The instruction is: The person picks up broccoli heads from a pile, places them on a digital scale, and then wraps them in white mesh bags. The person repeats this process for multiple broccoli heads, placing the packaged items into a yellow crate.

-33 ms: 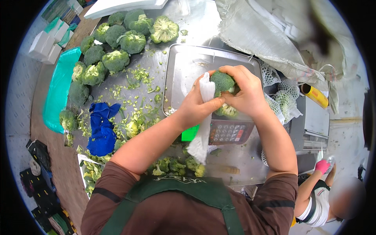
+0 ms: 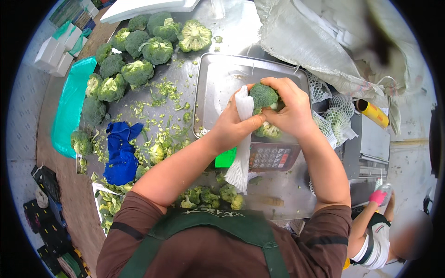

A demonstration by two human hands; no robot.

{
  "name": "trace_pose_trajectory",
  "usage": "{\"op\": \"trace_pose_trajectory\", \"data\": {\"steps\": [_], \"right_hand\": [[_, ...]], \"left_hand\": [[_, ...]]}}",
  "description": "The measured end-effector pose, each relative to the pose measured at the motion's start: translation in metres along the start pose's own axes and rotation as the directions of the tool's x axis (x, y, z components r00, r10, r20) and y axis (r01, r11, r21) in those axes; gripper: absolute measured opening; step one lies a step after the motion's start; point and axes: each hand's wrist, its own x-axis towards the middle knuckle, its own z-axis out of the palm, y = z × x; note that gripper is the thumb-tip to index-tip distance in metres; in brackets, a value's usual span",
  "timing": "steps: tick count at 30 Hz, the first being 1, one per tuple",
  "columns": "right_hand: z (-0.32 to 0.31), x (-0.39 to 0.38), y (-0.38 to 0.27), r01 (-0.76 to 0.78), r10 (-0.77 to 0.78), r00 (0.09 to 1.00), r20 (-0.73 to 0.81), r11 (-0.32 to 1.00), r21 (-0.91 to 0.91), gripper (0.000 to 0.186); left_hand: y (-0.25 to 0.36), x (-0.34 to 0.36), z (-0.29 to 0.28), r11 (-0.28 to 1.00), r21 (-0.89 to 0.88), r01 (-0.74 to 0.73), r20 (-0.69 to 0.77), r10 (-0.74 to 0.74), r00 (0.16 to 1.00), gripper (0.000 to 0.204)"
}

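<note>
My right hand [image 2: 294,111] is wrapped around a broccoli head [image 2: 264,96], fingers over its top and thumb across its near side. In my left hand [image 2: 235,121] is a white foam net sleeve [image 2: 238,169], bunched against the broccoli's left side and hanging down past the wrist. Both thumbs meet in front of the head. Paler broccoli florets [image 2: 269,130] show just below the thumbs; I cannot tell whether they belong to the same head. Both hands are above the metal tray [image 2: 220,88] of a weighing scale, whose keypad [image 2: 266,157] lies nearer to me.
Several broccoli heads [image 2: 136,73] are grouped at the far left, with green scraps around a blue cloth [image 2: 121,153]. Netted heads [image 2: 338,121] and a yellow roll [image 2: 374,113] lie right. A white woven sack [image 2: 315,46] stands behind. A pink-gloved co-worker [image 2: 378,241] is lower right.
The hanging end of the foam net sleeve has shifted slightly right. The co-worker's pink-gloved hand has moved a little up and left. My hands stay almost in place.
</note>
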Motion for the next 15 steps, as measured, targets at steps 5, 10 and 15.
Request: {"op": "trace_pose_trajectory", "data": {"steps": [5,10,15], "right_hand": [[0.006,0.006,0.012,-0.252,0.404,0.814,-0.417,0.893,0.374,0.041],[-0.033,0.008,0.025,-0.011,0.706,0.485,-0.516,0.595,0.804,0.04],[-0.033,-0.066,-0.015,-0.065,0.44,0.656,-0.614,0.843,0.535,0.056]], "left_hand": [[-0.009,-0.005,0.005,0.997,0.05,0.052,-0.072,-0.048,0.996,0.057],[-0.005,-0.007,0.002,0.955,0.132,0.266,-0.142,-0.247,0.959,0.055],[0.036,-0.012,-0.019,0.963,-0.174,0.208,-0.231,-0.245,0.941,0.056]]}}
